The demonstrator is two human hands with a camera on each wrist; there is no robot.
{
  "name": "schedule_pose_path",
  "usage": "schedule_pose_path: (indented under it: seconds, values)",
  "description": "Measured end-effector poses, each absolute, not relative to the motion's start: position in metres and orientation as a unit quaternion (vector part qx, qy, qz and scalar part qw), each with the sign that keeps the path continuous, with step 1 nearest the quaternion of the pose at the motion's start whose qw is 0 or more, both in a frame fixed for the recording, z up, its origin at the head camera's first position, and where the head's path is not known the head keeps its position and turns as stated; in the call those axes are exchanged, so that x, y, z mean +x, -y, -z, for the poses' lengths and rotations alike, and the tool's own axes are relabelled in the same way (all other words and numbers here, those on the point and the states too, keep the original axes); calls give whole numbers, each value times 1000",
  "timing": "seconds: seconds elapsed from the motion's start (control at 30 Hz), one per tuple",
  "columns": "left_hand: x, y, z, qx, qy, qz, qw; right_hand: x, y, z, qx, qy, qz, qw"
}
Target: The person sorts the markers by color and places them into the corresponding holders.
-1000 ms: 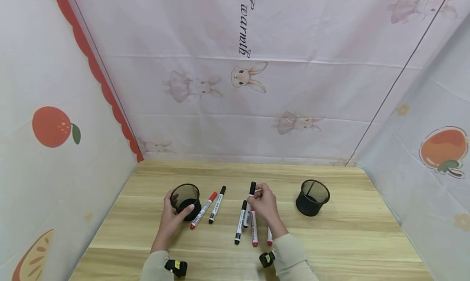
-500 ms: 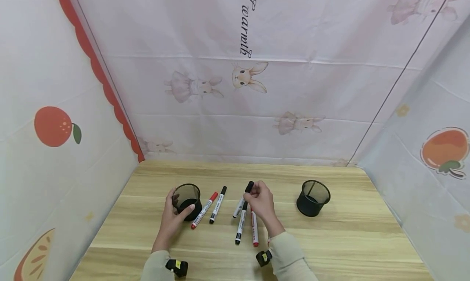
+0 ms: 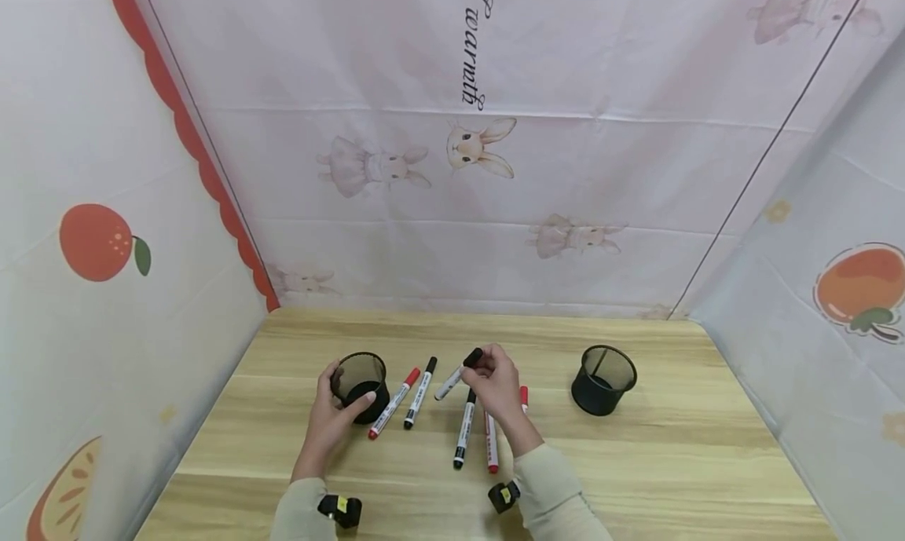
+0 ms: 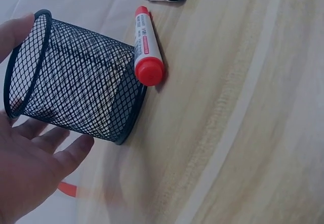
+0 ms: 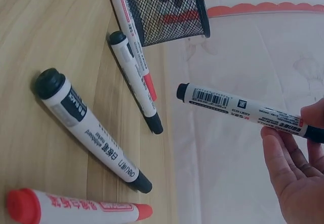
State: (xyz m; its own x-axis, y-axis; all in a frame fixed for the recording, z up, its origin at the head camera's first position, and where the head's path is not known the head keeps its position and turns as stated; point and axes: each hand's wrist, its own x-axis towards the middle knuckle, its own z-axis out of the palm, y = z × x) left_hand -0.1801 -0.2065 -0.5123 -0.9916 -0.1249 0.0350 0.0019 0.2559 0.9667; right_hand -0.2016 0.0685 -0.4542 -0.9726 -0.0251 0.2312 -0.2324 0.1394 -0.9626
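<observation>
My left hand grips a black mesh pen cup, its thumb over the rim and the fingers around the outside. The cup stands upright on the table at the left. My right hand pinches a black whiteboard marker near its capped end. In the right wrist view this marker is clear of the table, with its other end pointing toward the cup. Between the hands lie a red marker, close beside the cup, and a black marker.
Below the right hand lie another black marker and a red one. A further red marker is mostly hidden behind the right wrist. A second mesh pen cup stands at the right. Printed cloth walls border the wooden table.
The right hand has moved slightly left with its black marker, which has swung from near upright to slanting, its lower end now toward the left cup. The left hand holds still.
</observation>
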Motion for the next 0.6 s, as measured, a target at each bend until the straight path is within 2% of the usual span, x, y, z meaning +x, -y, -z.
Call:
schedule_pose_path:
  seconds: [0.2,0.6]
  values:
    - [-191,213,537,30,789,610,65,-198,-66,448,94,745,-656,75]
    - [-193,213,542,24,777,625,73,-197,-56,443,129,719,-679,74]
